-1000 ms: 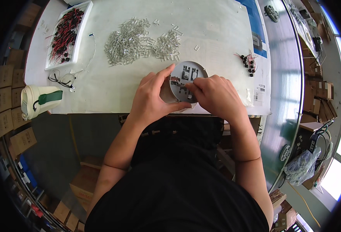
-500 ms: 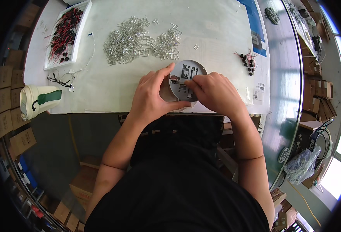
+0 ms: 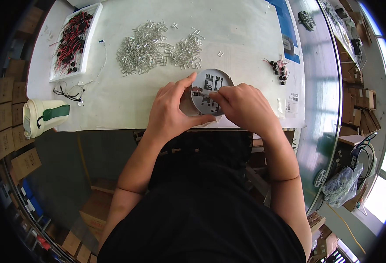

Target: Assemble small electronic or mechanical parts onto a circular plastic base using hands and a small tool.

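A round, shallow grey plastic housing (image 3: 204, 94) with dark slots and metal parts inside is tilted up at the table's near edge. My left hand (image 3: 167, 107) grips it from the left, thumb along the lower rim and fingers at the upper left side. Over the right part of the housing, my right hand (image 3: 247, 106) is closed, with thumb and forefinger pinched together against its inside. Whatever lies between those fingertips is hidden. Beyond the housing lie a large pile of small U-shaped metal clips (image 3: 141, 49), a smaller pile (image 3: 187, 50) and one loose clip (image 3: 220, 54).
A white tray (image 3: 89, 48) of black parts with red wires stands at the far left. Near it are eyeglasses (image 3: 72, 93) and a cream cup (image 3: 31, 117) with a green band. More wired black parts (image 3: 281, 71) lie at right, by a blue sheet (image 3: 291, 48).
Both hands keep their hold on the housing with almost no motion. The view has shifted very slightly.
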Demonstrator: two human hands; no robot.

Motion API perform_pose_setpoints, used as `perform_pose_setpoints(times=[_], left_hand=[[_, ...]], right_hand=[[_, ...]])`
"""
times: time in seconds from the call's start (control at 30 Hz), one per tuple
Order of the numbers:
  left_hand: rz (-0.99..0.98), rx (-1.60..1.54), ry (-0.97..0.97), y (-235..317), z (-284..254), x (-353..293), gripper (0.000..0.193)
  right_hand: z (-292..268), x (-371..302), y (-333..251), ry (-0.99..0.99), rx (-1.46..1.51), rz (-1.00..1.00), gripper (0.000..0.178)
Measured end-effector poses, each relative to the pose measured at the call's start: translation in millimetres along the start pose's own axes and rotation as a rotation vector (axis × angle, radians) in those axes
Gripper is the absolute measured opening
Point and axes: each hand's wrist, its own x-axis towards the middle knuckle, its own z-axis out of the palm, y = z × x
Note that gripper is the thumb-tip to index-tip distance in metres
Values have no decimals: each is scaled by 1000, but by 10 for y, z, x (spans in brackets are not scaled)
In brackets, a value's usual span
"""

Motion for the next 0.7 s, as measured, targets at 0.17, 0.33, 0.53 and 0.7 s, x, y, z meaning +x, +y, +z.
perform_pose_setpoints(times=[0.17,0.33,0.53,0.7], left_hand=[[-17,9,-7,12,3,4,104],[19,6,13,-13,24,7,104],[19,17,10,-4,16,2,104],[18,20,7,-10,21,-9,104]], right_hand=[[34,3,13,19,-1,-6,35],[38,19,24,16,23,-19,35],[11,30,23,-31,12,2,39],[-18,47,-39,-84,0,49,36]])
